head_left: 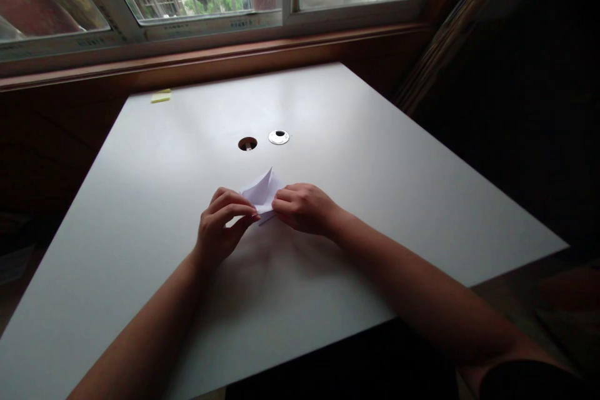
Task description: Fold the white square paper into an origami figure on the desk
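A small piece of folded white paper (pixel 262 190) rests on the white table (pixel 375 187), one pointed flap standing up toward the window. My left hand (pixel 222 225) pinches the paper's near-left edge with curled fingers. My right hand (pixel 304 207) is closed over its right side, fingers pressed down on the fold. Both hands meet at the middle of the table.
A round cable hole (pixel 247 144) and its loose white cap (pixel 279 137) lie just beyond the paper. A small yellow sticky note (pixel 160 97) sits at the far left corner. A window sill and window run behind the table. The room to the right is dark.
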`<state>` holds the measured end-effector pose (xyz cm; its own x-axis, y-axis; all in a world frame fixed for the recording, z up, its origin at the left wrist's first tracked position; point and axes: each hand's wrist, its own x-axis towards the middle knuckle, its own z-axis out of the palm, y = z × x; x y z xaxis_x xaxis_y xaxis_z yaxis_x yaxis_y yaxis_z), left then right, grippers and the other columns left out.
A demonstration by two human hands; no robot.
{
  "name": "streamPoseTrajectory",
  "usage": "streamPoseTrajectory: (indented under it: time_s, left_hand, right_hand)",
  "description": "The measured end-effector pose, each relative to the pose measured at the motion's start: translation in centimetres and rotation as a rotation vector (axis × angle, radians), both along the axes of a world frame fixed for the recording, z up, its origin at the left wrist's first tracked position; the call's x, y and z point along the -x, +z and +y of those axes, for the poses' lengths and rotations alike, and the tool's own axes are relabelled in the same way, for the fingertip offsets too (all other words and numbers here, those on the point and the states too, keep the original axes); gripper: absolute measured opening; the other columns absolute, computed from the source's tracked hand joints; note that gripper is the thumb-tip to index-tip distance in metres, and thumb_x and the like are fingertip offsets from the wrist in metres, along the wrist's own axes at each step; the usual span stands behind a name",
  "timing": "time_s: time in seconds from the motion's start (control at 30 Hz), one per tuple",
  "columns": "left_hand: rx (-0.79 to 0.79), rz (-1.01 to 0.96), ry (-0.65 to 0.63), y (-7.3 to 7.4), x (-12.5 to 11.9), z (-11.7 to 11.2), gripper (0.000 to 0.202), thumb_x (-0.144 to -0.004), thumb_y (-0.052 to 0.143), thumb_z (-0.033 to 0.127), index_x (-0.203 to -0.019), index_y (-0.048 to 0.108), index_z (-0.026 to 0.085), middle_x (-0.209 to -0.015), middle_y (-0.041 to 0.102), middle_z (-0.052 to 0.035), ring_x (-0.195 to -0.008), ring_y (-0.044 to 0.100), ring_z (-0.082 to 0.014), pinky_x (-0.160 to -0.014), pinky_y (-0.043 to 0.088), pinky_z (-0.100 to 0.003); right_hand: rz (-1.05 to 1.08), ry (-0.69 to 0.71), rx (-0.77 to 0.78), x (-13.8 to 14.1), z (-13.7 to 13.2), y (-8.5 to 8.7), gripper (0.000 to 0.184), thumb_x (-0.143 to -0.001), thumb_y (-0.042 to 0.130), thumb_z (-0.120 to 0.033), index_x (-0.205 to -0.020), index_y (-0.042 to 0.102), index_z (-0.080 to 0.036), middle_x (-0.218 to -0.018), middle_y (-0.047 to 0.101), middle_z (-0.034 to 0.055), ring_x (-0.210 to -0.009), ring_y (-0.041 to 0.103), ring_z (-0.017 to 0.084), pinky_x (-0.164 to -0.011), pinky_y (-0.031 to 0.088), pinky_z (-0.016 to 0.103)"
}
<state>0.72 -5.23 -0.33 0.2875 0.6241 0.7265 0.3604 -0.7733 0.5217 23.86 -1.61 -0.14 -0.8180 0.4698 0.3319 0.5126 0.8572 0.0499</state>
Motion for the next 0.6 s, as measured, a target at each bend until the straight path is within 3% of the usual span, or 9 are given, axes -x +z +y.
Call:
streamPoseTrajectory:
  time_s: [0.3,0.6]
  left_hand:
    - [0.13,-0.044,-0.101,-0.12,-0.33,-0.2,0.017,-0.082,0.073,0.011,-0.091,0.063,0.022,-0.1,0.075,-0.0061,-0.093,0.067,-0.0199,-0.083,0.055,-0.041]
    - [0.096,-0.08,-0.01,-0.45,-0.39,-0.45,0.039,-0.079,0.078,0.013,-0.111,0.059,0.026,-0.092,0.077,-0.002,-0.09,0.068,-0.0183,-0.079,0.058,-0.038]
  right_hand:
    - [0.023,0.009,0.003,0.0,0.13,-0.27,0.019,-0.096,0.045,-0.021,-0.083,0.058,-0.018,-0.082,0.063,0.0046,-0.071,0.053,0.015,-0.064,0.03,0.029]
    - [0.033,0.01,0.021,-0.09,0.18,-0.41,0.019,-0.096,0.045,-0.022,-0.083,0.058,-0.018,-0.082,0.063,0.0053,-0.072,0.052,0.016,-0.064,0.03,0.029]
